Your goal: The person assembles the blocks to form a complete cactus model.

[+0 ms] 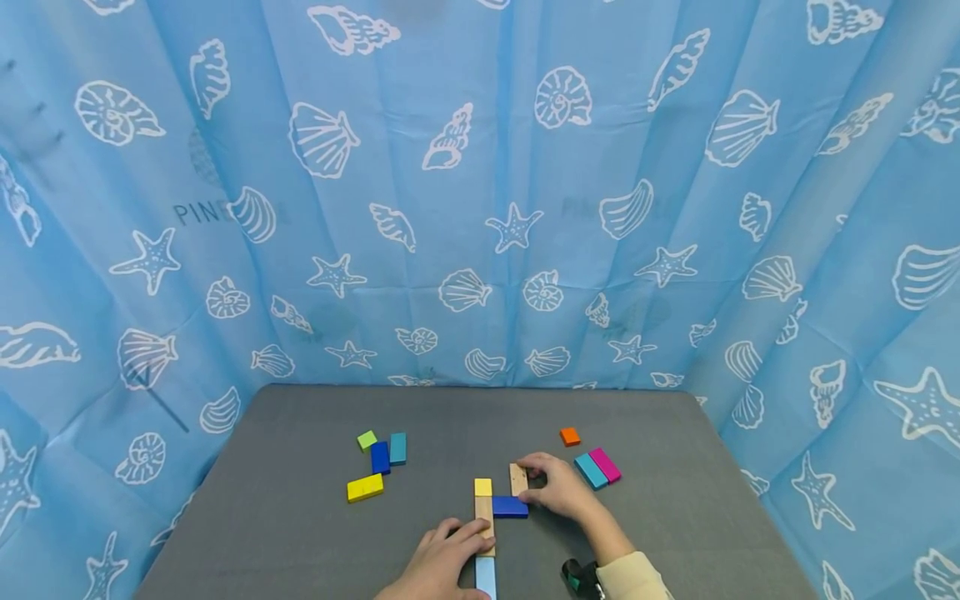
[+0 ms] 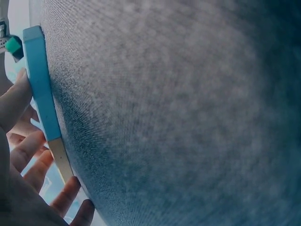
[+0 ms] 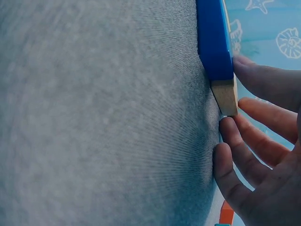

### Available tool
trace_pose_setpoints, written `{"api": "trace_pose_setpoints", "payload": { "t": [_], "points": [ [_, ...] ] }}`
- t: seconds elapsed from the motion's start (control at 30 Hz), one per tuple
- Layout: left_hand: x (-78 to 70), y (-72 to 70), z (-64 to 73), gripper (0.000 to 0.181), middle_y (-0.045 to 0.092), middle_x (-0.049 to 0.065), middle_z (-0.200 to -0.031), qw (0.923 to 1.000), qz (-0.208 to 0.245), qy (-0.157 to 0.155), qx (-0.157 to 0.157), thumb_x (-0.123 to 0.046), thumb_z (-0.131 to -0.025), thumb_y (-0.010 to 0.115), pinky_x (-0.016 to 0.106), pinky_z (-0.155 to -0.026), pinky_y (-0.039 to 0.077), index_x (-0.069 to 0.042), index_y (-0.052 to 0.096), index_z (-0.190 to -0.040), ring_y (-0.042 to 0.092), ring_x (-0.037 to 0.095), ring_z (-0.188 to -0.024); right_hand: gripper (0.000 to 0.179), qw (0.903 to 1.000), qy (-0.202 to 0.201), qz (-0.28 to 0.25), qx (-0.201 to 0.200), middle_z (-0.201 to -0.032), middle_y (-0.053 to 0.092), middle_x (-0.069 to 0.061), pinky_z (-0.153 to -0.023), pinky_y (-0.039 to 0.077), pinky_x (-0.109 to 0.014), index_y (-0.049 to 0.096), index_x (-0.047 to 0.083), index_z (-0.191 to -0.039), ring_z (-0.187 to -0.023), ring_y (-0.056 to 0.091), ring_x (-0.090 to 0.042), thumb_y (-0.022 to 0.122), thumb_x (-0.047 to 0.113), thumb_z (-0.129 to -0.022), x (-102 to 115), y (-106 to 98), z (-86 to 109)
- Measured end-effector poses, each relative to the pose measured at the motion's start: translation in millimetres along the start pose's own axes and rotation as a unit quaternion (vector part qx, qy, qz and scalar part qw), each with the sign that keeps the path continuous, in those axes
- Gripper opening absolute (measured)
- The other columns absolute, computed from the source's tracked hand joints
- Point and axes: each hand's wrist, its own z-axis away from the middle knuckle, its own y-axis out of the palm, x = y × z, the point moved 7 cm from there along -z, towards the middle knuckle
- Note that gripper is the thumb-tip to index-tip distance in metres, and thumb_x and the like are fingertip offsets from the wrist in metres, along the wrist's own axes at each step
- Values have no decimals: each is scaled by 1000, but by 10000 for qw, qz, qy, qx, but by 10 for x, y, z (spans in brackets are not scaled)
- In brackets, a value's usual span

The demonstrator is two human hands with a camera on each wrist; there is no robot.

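In the head view, a column of blocks runs toward me: a small yellow block (image 1: 483,487), a wooden block (image 1: 483,507) and a light blue block (image 1: 486,575). My left hand (image 1: 442,560) rests on this column with relaxed fingers, two fingertips on the wooden block, thumb by the light blue one. From the column's upper part a dark blue block (image 1: 510,507) extends rightward. A second wooden block (image 1: 517,478) stands off its right end, pointing away from me. My right hand (image 1: 558,487) pinches that block between thumb and forefinger, thumb against the dark blue block's corner.
Left on the grey table (image 1: 300,433) lie a lime block (image 1: 367,440), a blue block (image 1: 380,457), a teal block (image 1: 397,448) and a yellow block (image 1: 365,487). Beyond the right hand are orange (image 1: 570,437), turquoise (image 1: 591,471) and magenta (image 1: 604,465) blocks. A shell-patterned curtain (image 1: 480,208) hangs behind.
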Motion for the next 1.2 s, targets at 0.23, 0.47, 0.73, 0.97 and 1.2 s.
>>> {"api": "trace_pose_setpoints", "payload": {
  "t": [0.23, 0.47, 0.73, 0.97, 1.2],
  "points": [
    [-12, -8, 4, 64, 45, -26, -148, 10000, -90, -2, -40, -59, -75, 80, 59, -103, 41, -48, 58, -134, 43, 26, -132, 49, 9996, -35, -200, -200, -124, 66, -9, -87, 53, -49, 68, 8, -127, -99, 63, -25, 84, 21, -83, 27, -55, 27],
    [-26, -18, 21, 64, 45, -24, -150, 9998, -144, 137, -90, -61, -76, 78, 59, -102, 42, -46, 58, -135, 43, 26, -132, 46, 9957, -170, -377, -828, -125, 67, -13, -78, 57, -34, 67, 5, -129, -101, 66, -30, 81, 15, -86, 4, -312, 145],
    [21, 5, 14, 62, 43, -28, -149, 9997, -32, 197, -135, -62, -75, 79, 57, -104, 41, -49, 58, -133, 42, 24, -132, 46, 9918, 8, -396, -1216, -125, 69, -10, -77, 58, -34, 69, 9, -128, -103, 67, -30, 83, 13, -84, -200, -548, 261],
    [5, -4, 36, 63, 43, -26, -150, 9993, -74, 316, -195, -62, -76, 78, 56, -103, 41, -49, 57, -134, 42, 24, -131, 45, 9907, 212, -315, -1305, -123, 69, -13, -85, 56, -46, 67, 7, -129, -103, 67, -30, 80, 14, -87, -380, -712, 351],
    [-24, -22, 56, 63, 44, -22, -152, 9989, -200, 357, -206, -59, -78, 79, 55, -102, 42, -45, 58, -136, 43, 24, -131, 48, 9895, 415, -340, -1339, -122, 67, -19, -77, 57, -34, 66, 4, -131, -100, 66, -31, 80, 19, -88, -536, -886, 463]
  ]
}}
